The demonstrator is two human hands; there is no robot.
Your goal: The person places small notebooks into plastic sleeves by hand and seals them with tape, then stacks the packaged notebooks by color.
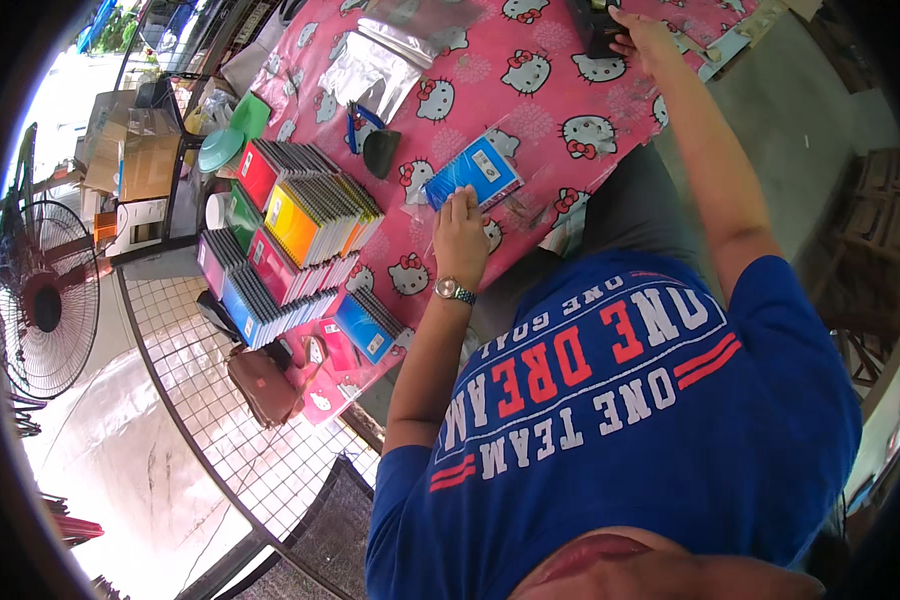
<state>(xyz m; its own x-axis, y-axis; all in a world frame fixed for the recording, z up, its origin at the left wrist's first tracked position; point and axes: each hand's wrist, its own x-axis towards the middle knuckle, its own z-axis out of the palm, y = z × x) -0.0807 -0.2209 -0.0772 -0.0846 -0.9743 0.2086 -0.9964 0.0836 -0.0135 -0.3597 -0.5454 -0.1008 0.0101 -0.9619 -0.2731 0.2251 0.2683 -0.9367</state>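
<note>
From the head camera, looking down over the person's blue shirt, the left hand (460, 235) lies flat and unclenched, fingertips pressing the near edge of a blue rectangular booklet in a clear plastic sleeve (475, 170), which sits on the pink cartoon-cat tablecloth (530, 120) near the table's front edge; the right hand (642, 35) reaches far across to a black boxy object (595, 30) at the table's far edge, fingers on it, though I cannot tell whether it actually grips; to my eye the flat hand should keep firm downward pressure so the slippery sleeve does not slide; stacks of bright coloured booklets (290, 235) stand well apart to the left, silvery plastic bags (375, 65) beyond them.
</note>
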